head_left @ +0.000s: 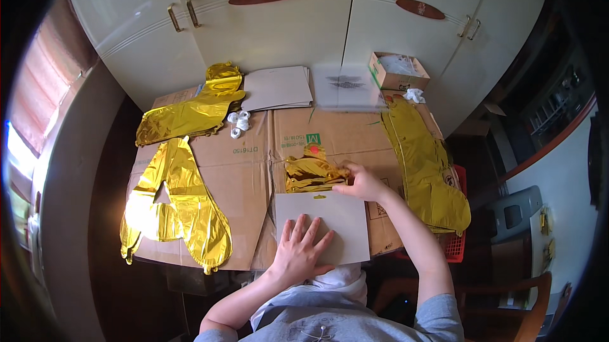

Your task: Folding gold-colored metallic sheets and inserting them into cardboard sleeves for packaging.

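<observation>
A grey card (pixel 347 237) with a slot near its far edge lies at the table's near side. My left hand (pixel 298 250) rests flat on it, fingers spread. Just beyond the card is a folded bundle of gold foil (pixel 304 174), probably a flat foil balloon. My right hand (pixel 360 183) pinches this bundle at its right edge, close to the card's far edge. An A-shaped gold foil balloon (pixel 204 225) lies uninflated to the left. Behind it is a pile of flat gold foil balloons (pixel 184 117). Another stack of gold foil balloons (pixel 415 164) runs down the right side.
Flattened cardboard (pixel 241 183) covers the table. At the back are grey cards (pixel 276 85), clear plastic sleeves (pixel 333 98) and a small open box (pixel 406 82). White rolls (pixel 236 133) sit near the left pile. A red basket (pixel 455 250) stands below the right edge, near a chair (pixel 536 313).
</observation>
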`<state>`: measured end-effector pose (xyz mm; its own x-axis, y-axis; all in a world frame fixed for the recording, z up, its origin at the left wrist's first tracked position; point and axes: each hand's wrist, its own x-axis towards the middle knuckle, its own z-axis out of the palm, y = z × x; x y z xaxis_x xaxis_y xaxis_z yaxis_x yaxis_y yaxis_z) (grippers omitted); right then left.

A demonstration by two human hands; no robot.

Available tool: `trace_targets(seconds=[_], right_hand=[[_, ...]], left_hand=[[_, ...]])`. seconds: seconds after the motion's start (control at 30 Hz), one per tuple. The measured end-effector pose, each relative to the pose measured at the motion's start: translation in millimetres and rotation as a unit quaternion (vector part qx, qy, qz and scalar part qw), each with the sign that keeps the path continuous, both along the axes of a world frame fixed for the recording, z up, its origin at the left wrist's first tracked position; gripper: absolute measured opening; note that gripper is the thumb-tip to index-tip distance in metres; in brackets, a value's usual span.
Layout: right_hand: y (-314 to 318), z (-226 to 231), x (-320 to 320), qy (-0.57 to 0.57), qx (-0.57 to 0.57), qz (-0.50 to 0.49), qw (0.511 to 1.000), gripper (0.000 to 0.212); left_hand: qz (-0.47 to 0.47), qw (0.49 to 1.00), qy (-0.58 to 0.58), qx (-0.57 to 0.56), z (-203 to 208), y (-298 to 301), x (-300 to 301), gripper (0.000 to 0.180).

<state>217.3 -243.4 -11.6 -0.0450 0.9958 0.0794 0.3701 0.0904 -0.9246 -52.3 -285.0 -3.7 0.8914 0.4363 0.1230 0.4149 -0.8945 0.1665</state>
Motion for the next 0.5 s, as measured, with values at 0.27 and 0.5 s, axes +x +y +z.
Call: trace_targets(seconds=[0.27, 0.5], right_hand=[[-22, 5, -14, -0.179, 0.198, 0.092, 0.959, 0.028], [-48, -15, -18, -0.271, 0.239, 0.133, 0.923, 0.040]], left_hand=[[0.004, 1.000, -0.009, 0.007, -2, 2, 1, 0.076], [0.003, 0.999, -0.030, 0.011, -11, 3, -1, 0.065]])
